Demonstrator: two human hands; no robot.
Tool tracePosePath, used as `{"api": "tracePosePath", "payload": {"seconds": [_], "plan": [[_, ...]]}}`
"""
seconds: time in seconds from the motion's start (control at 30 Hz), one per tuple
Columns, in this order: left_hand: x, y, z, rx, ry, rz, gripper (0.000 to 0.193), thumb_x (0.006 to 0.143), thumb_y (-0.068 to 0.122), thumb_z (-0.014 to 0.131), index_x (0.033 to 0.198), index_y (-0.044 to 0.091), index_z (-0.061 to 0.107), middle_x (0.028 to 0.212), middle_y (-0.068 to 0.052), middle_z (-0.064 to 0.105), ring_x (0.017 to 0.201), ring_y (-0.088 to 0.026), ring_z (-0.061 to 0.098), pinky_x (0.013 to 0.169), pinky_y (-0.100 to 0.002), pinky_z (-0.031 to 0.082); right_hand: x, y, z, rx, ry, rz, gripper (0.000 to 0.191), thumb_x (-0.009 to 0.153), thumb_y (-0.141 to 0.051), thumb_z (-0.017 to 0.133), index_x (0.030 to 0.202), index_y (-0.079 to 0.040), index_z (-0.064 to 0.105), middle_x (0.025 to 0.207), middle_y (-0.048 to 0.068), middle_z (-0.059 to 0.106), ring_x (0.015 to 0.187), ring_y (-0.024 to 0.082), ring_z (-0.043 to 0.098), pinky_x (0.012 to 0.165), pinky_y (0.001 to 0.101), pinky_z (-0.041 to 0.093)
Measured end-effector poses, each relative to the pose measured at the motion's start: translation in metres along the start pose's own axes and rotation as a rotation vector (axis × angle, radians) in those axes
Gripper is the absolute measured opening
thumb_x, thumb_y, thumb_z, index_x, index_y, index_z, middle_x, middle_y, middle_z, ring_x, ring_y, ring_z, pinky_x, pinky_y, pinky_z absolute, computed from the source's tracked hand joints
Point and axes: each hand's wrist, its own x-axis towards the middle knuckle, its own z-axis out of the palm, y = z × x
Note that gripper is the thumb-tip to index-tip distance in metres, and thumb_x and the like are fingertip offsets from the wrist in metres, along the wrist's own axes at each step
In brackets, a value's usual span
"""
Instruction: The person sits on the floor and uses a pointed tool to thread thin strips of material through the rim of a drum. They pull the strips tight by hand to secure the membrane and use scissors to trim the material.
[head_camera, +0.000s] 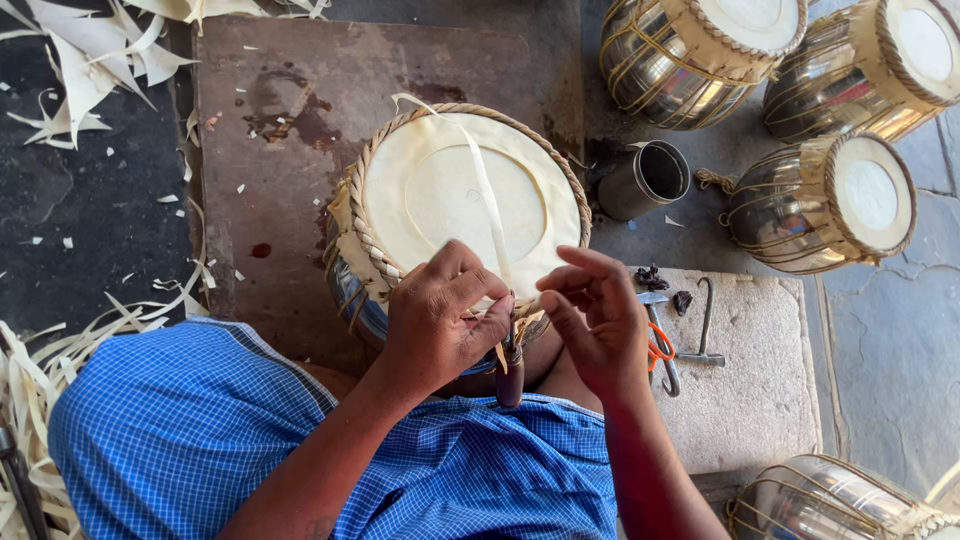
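Bright daylight, sharp pic; glare on metal drums (690, 60) top right; soft shadows; slight edge distortion.

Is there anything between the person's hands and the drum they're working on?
Nothing visible. The left hand rests at the near rim of the drum, and the right hand hovers beside it, next to a pale strip.
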Motion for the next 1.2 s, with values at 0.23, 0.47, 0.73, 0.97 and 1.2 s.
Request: {"api": "tracePosePath", "payload": {"seconds": [0.23,0.47,0.73,0.97,1.2], "plan": [[-0.003,-0.001,0.003,-0.015,0.057,-0.035,0.016,0.078,0.009,0.077,0.083,0.007,0.063,0.103,-0.007,0.056,0.08,-0.024,0.068,0.068,-0.038,0.057,-0.004,0.008,-0.001,0.028,0.056,0.085,0.037,0.101,-0.005,0.068,0.136,-0.001,0.056,0.114,0.009,0.07,0.106,0.011,0.067,0.097,0.0269,0.055],[-0.005,-0.003,0.003,-0.044,0.097,-0.023,0.017,0.075,0.006,0.075,0.083,0.005,0.06,0.104,-0.008,0.055,0.083,-0.026,0.068,0.071,-0.038,0.057,-0.003,0.015,0.002,0.049,0.065,0.096,0.032,0.101,-0.002,0.067,0.131,0.0,0.059,0.114,0.009,0.071,0.106,0.01,0.067,0.095,0.0249,0.055],[-0.005,-0.001,0.002,-0.056,0.083,-0.016,0.017,0.074,0.007,0.076,0.083,0.005,0.062,0.103,-0.008,0.056,0.084,-0.025,0.069,0.071,-0.037,0.058,-0.004,0.017,0.001,0.04,0.059,0.114,0.027,0.101,-0.001,0.066,0.128,0.0,0.062,0.113,0.008,0.071,0.106,0.009,0.067,0.093,0.024,0.054],[-0.007,-0.003,0.003,-0.058,0.084,0.002,0.016,0.076,0.007,0.076,0.084,0.004,0.062,0.103,-0.008,0.056,0.083,-0.022,0.069,0.069,-0.035,0.059,-0.004,0.013,0.004,0.027,0.047,0.091,0.025,0.1,0.0,0.067,0.125,0.001,0.064,0.113,0.007,0.069,0.11,0.011,0.067,0.096,0.0247,0.054],[-0.007,-0.004,0.004,-0.048,0.101,0.027,0.016,0.076,0.005,0.075,0.083,0.003,0.061,0.102,-0.009,0.055,0.082,-0.022,0.068,0.068,-0.035,0.058,-0.004,0.012,0.005,0.012,0.039,0.08,0.025,0.1,0.001,0.066,0.124,0.001,0.064,0.113,0.007,0.069,0.11,0.012,0.067,0.095,0.0251,0.054]]}}
